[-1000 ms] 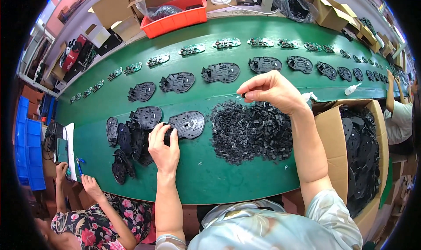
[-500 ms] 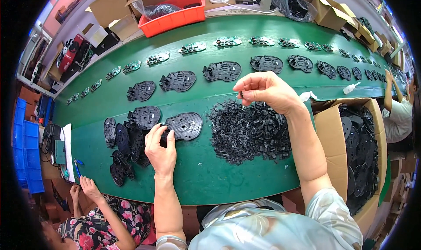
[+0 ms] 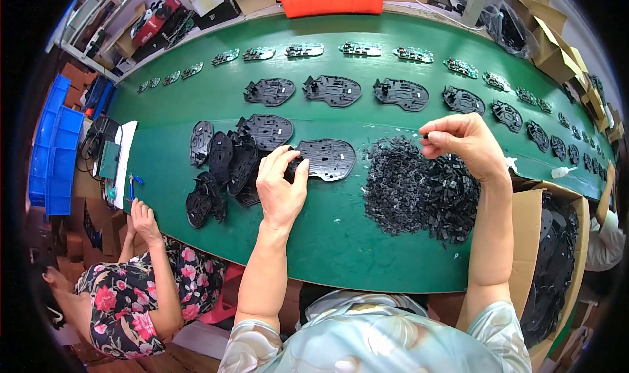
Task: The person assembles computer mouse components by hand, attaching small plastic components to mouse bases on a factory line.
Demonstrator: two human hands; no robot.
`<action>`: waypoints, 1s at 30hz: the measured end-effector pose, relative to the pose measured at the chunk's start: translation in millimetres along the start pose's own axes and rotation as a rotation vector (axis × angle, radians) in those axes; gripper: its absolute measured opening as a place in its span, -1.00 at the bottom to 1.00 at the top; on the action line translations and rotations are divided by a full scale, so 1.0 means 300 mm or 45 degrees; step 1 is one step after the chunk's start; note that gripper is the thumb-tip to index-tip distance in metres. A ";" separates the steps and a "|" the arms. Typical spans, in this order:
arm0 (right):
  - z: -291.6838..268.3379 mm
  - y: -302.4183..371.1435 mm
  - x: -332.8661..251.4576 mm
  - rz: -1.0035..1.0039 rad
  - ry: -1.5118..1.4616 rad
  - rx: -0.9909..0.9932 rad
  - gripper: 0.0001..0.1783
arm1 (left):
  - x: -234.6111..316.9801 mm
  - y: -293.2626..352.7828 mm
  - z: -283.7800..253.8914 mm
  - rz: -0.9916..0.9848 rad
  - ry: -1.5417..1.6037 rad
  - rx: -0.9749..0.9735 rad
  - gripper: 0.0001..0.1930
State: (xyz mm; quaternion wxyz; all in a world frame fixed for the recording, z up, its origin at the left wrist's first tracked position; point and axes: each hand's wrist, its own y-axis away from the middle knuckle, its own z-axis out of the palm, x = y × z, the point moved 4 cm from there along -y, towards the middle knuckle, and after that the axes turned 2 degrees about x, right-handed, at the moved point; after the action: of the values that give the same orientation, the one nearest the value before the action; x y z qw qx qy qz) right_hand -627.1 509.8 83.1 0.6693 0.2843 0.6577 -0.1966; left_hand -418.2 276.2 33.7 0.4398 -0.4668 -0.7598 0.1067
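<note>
My left hand [image 3: 280, 188] grips one end of a black plastic base shell [image 3: 331, 158], shaped like a computer mouse bottom, lying on the green table. The fingers cover that end. My right hand [image 3: 466, 145] is raised over the far right side of a heap of small black plastic parts [image 3: 400, 189]. Between its thumb and forefinger is a tiny dark piece [image 3: 425, 136], too small to make out. Left of my left hand lies a loose pile of similar shells [image 3: 221, 157], some overlapping.
A row of black shells [image 3: 401, 94] and a row of green circuit boards [image 3: 360, 48] run across the table [image 3: 367, 261]. A cardboard box of black parts [image 3: 527, 242] stands at right. Blue-handled pliers [image 3: 133, 186] lie left, near another person's hand [image 3: 145, 223].
The whole view has shifted, so the table's contents sit farther right and higher. My right hand has moved somewhat right relative to the heap. Both hands keep their holds.
</note>
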 end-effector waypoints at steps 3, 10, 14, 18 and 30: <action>0.005 -0.005 -0.004 -0.023 -0.008 0.058 -0.83 | 0.005 -0.002 -0.001 -0.006 0.006 0.004 -0.78; 0.033 -0.014 -0.020 -0.171 0.088 0.127 -0.86 | 0.000 -0.010 0.001 0.006 0.001 -0.011 -0.78; 0.034 -0.009 -0.024 -0.156 0.092 0.145 -0.90 | 0.011 -0.010 -0.005 0.007 0.001 -0.004 -0.78; 0.044 -0.009 -0.023 -0.132 0.104 0.155 -0.92 | 0.011 -0.010 -0.017 -0.023 0.030 -0.001 -0.78; 0.019 0.000 -0.075 -0.415 0.483 0.462 -0.92 | -0.224 -0.541 -0.206 0.024 -0.273 0.171 -0.81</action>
State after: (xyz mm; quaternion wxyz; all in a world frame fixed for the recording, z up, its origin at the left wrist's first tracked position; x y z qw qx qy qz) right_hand -624.2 503.6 105.2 0.4326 0.3217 0.7618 -0.3591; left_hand -458.6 119.1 125.0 0.3853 -0.4294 -0.7891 0.2108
